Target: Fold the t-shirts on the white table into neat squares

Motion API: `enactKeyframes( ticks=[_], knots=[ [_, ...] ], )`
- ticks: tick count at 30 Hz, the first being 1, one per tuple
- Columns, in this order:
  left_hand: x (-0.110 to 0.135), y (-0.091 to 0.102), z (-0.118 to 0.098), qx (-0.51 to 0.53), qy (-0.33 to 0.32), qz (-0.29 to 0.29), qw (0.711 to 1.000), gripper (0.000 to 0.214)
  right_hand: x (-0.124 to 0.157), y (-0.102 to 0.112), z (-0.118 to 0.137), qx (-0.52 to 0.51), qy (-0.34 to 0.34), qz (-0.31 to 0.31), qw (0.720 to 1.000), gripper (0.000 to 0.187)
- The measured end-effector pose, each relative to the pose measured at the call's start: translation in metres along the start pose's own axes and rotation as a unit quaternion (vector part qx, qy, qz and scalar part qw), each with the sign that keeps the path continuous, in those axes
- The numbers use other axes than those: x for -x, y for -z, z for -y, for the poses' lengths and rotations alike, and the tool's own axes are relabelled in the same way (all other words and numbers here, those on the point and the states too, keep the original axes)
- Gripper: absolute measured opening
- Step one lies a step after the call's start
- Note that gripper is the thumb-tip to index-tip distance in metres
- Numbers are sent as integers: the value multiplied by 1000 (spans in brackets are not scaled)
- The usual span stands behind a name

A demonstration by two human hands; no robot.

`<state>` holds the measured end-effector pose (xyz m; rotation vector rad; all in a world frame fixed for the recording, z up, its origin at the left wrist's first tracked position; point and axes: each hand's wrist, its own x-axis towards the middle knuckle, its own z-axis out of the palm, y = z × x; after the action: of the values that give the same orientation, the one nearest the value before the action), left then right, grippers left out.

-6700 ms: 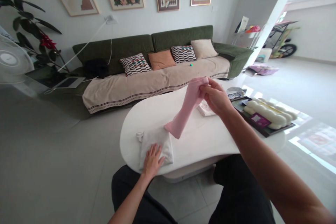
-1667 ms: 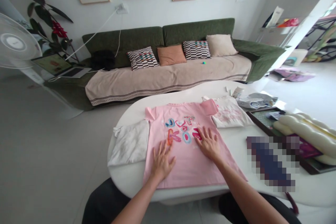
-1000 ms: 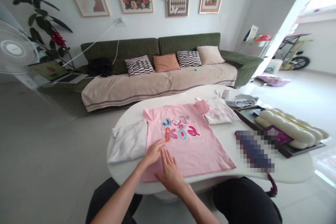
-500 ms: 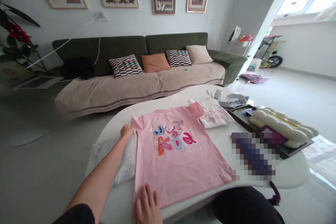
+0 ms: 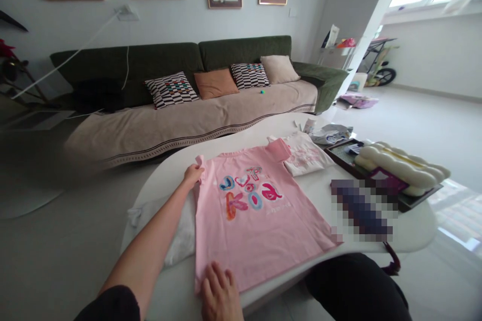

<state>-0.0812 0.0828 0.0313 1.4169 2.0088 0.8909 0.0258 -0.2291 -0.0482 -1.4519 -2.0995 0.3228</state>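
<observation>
A pink T-shirt (image 5: 259, 241) with colourful painted-looking lettering lies spread on the white table (image 5: 176, 160). My left hand (image 5: 193, 174) is closed on its left sleeve, bunching and slightly raising the cloth there. Near the shirt's lower left corner rests my right hand (image 5: 220, 293), its fingers spread on the fabric; the thumb is not clearly visible. Beneath my left forearm is a light grey folded cloth (image 5: 181, 241), partly hidden. A white folded garment with a pink print (image 5: 307, 160) lies beside the shirt's right sleeve.
On the right stands a dark tray (image 5: 417, 203) carrying a puffy cream object (image 5: 402, 165). A blurred-out dark item (image 5: 361, 210) lies before it. A crumpled plastic packet (image 5: 331, 134) sits at the table's far right. Behind the table is a green sofa (image 5: 244, 47) with cushions.
My left hand has drawn the left sleeve up and slightly inward, so the cloth now bunches at that shoulder. My right hand stays at the lower left corner. The view has shifted slightly.
</observation>
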Motion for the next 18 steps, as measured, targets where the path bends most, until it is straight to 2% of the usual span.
enactKeyframes(
  ticks=[4, 7, 10, 13, 15, 18],
  knots=[
    [-4, 18, -6, 51, 16, -40, 998, 27, -12, 53, 9, -93, -4, 25, 995, 28],
    [0, 41, 7, 83, 54, -84, 992, 35, -12, 66, 16, -121, 18, 40, 992, 27],
    [11, 58, 29, 113, 100, -102, 983, 32, -4, 46, 18, -71, 26, 81, 994, 17],
    [21, 62, 47, 142, 139, -104, 975, 25, 5, 17, 18, 4, 47, 91, 995, 35],
    [24, 61, 51, 157, 158, -102, 970, 19, 9, 4, 18, 31, 59, 72, 995, 40],
    [22, 60, 46, 165, 162, -100, 968, 13, 8, -2, 21, 33, 67, 51, 996, 24]
  ],
)
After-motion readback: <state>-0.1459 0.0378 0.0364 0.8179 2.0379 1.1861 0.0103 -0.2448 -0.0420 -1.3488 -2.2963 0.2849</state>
